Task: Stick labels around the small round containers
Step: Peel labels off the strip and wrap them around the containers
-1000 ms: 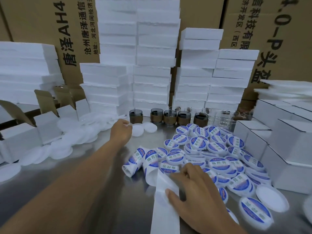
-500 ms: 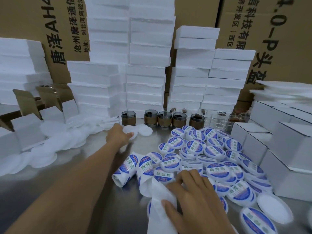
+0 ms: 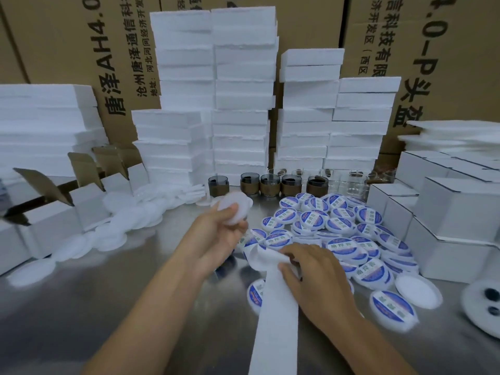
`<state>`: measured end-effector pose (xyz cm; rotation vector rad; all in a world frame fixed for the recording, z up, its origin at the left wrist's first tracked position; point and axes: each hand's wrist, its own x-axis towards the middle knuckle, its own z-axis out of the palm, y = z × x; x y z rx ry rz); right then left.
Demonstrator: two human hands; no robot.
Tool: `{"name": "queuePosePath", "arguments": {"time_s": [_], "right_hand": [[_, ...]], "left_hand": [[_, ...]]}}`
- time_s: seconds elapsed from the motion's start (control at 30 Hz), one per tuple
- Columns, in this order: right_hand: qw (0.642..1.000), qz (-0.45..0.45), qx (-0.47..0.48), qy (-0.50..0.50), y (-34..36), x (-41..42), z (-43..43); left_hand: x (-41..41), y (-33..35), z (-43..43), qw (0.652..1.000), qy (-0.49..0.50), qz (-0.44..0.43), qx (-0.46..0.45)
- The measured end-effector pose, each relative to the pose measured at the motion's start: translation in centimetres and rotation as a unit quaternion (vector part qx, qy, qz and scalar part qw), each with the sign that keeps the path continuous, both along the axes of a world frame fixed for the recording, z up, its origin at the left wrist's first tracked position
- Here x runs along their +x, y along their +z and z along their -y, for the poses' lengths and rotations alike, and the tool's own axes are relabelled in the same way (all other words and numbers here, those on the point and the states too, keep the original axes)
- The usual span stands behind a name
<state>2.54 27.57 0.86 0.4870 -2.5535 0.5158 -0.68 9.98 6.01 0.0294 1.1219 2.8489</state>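
Left hand (image 3: 216,235): fingers curled round a plain white container (image 3: 234,210), held just left of the pile of labelled containers (image 3: 339,234); label strip (image 3: 273,315) runs back from the pile's near edge; right hand (image 3: 313,274): thumb and bent fingers pinch the strip's end beside that pile.

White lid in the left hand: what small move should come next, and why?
Probably bring the white lid down to the label strip: the left hand holds it bare above the table, while the right hand pinches the strip's curled end, beside the labelled lids.
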Motion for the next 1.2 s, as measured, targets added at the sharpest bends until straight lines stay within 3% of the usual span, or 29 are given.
{"name": "queuePosePath", "arguments": {"time_s": [0.13,0.3,0.5,0.67,0.83,1.03,1.2], "right_hand": [[0.996,0.022,-0.08,-0.022,-0.2,0.2,-0.3],[0.987,0.046,-0.151,-0.021,-0.6,-0.1,-0.6],[0.948,0.051,-0.314,-0.007,0.0,0.0,-0.8],[0.888,0.114,-0.444,0.045,0.7,0.1,-1.1],[0.877,0.15,-0.445,0.102,0.7,-0.1,-1.1],[0.912,0.174,-0.342,0.143,0.0,0.0,-0.9],[0.918,0.172,-0.314,0.168,0.1,0.3,-0.3]], "left_hand": [[2.7,-1.8,-1.7,1.0,-0.029,0.008,-0.003],[2.6,-4.8,-2.9,0.984,-0.005,-0.004,-0.179],[1.7,-5.7,-2.4,0.968,0.004,-0.003,-0.251],[1.5,-5.7,-2.4,0.967,0.006,0.005,-0.254],[1.3,-5.7,-2.4,0.969,-0.006,-0.015,-0.247],[1.4,-5.8,-2.7,0.97,-0.001,-0.043,-0.24],[1.4,-5.8,-2.8,0.973,-0.008,-0.029,-0.229]]}}
